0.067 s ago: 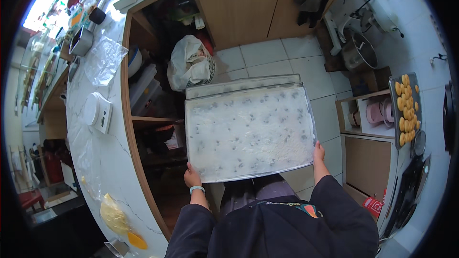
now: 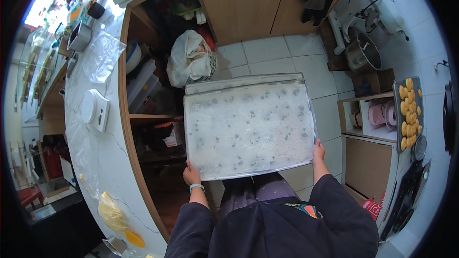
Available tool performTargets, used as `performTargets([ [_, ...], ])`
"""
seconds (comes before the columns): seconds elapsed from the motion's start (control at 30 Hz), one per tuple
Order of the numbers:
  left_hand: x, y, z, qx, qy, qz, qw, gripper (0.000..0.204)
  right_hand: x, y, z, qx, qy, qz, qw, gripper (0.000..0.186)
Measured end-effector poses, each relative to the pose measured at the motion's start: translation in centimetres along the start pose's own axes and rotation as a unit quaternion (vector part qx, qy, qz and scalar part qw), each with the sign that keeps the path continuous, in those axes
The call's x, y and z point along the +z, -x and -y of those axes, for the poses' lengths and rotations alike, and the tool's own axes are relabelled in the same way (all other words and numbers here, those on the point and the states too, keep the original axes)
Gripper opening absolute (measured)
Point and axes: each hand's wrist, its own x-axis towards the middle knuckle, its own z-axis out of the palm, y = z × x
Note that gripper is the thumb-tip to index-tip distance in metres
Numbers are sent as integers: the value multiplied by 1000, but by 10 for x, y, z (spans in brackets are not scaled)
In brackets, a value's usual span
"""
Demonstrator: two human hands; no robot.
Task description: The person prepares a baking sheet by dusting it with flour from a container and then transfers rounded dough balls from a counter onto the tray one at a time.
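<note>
A large rectangular baking tray (image 2: pixel 248 129), dusted white like flour and dotted with grey spots, is held level in front of my body. My left hand (image 2: pixel 192 174) is closed on its near left corner; a pale band circles that wrist. On the near right corner, my right hand (image 2: pixel 319 153) grips the rim. Most fingers of both hands are hidden under the tray. Beyond its far edge shows the rim of a second tray (image 2: pixel 239 83); whether the two touch, I cannot tell.
On the left, a marble-look counter (image 2: pixel 103 157) carries a kitchen scale (image 2: pixel 94 110), yellow dough (image 2: pixel 111 212) and a yellow scraper (image 2: pixel 135 239). A stuffed plastic bag (image 2: pixel 193 59) stands by the open shelves. At right are a tray of round cookies (image 2: pixel 409 112) and a stand mixer (image 2: pixel 366 50).
The view has shifted very slightly, and the surroundings sit a little differently in it. Both hands keep their hold on the tray, which stays in nearly the same place.
</note>
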Motion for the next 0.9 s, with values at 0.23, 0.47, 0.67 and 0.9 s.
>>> performTargets([
  [0.23, 27, -22, -17, 12, 40, -25, 999, 68, 18, -15, 32, -34, -99, -7, 994, 53],
  [0.47, 49, -44, -22, 52, 97, 64, 992, 54, 26, -4, 36, -97, -111, -32, 989, 44],
  [0.67, 60, -49, 10, 42, 168, 66, 983, 51, 31, -20, 34, -95, -61, -15, 993, 41],
  [0.9, -2, 2, -50, 132, 265, 99, 950, 50, 67, 70, 135, -96, -236, 136, 957, 42],
])
